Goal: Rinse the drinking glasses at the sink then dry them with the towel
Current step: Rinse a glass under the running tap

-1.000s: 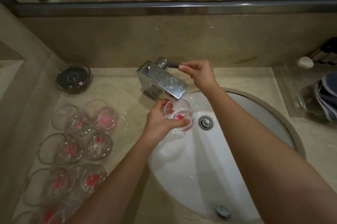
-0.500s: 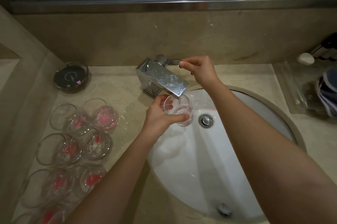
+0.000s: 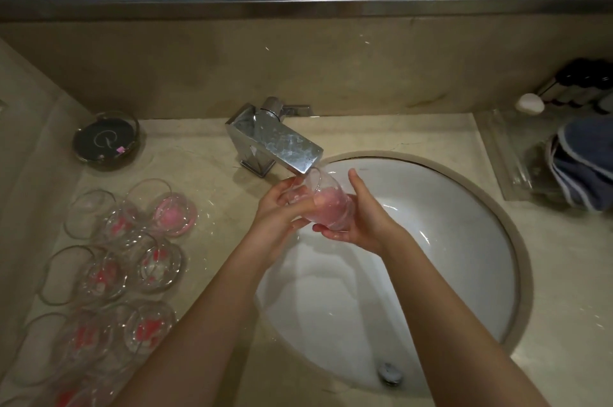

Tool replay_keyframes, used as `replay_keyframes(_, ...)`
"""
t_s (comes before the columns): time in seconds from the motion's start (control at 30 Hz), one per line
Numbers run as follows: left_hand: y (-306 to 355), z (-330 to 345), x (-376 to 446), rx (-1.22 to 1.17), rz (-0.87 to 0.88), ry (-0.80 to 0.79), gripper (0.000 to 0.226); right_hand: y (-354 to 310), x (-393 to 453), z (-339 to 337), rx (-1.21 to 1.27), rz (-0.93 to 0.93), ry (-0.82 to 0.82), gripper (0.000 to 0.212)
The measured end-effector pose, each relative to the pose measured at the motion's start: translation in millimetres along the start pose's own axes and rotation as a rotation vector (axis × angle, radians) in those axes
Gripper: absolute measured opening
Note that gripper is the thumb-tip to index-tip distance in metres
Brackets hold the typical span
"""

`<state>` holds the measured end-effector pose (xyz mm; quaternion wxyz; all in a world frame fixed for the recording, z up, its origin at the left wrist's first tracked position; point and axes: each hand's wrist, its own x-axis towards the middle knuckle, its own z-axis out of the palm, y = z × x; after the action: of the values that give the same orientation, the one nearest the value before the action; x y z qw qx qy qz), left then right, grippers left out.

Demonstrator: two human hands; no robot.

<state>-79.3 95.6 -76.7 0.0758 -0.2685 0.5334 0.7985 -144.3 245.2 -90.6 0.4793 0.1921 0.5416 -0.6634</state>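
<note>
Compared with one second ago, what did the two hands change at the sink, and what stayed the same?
The right hand let go of the faucet handle and came down to hold the glass. The glass, upright before, now lies tilted between both hands, its mouth toward the spout. The left hand still holds it. The other glasses on the counter and the dark dish stayed in place.

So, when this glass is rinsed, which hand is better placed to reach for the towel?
Probably the right hand. The blue towel lies on the counter to the right of the sink, on that hand's side. The left hand grips the glass near its rim and can keep holding it.
</note>
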Motion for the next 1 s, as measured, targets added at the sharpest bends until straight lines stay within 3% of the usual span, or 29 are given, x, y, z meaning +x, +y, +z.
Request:
replay_keyframes(0.17,-3.0,3.5,4.5,0.162,0.040,-0.008,0.087,2.8,-6.9,-2.7,-0.073,-0.129,0.131,0.054)
replay_keyframes(0.3,-0.8,4.2,8.2,0.370,0.147,0.039,0.067,6.1,-9.3,-8.9,-0.265,-0.218,0.297,0.049)
replay_keyframes(0.37,-0.9,5.9,10.0,0.352,0.135,0.026,0.044,8.4,-8.3,-8.3,-0.242,-0.245,0.328,0.049)
replay_keyframes(0.47,-1.6,12.1,12.5,0.302,0.070,0.024,0.036,7.9,-5.8,-5.4,-0.299,-0.327,0.396,0.042)
replay_keyframes(0.53,0.1,20.0,10.4,0.272,0.023,-0.055,0.018,4.5,-5.1,-3.8,-0.341,-0.409,0.418,0.036)
replay_keyframes(0.7,8.1,29.1,15.0,0.154,-0.099,-0.184,0.027,-1.9,-4.2,-2.1,-0.325,-0.620,0.321,0.014)
replay_keyframes(0.77,7.6,27.3,20.2,0.132,-0.064,-0.197,0.027,-5.3,-6.6,-1.1,-0.274,-0.550,0.289,0.019)
replay_keyframes(0.9,4.5,23.0,21.8,0.175,-0.004,-0.186,0.018,-23.2,-18.8,3.0,-0.199,-0.142,0.187,0.061)
replay_keyframes(1.0,3.5,20.3,22.5,0.171,0.007,-0.198,0.017,-26.3,-17.9,1.3,-0.237,-0.143,0.116,0.059)
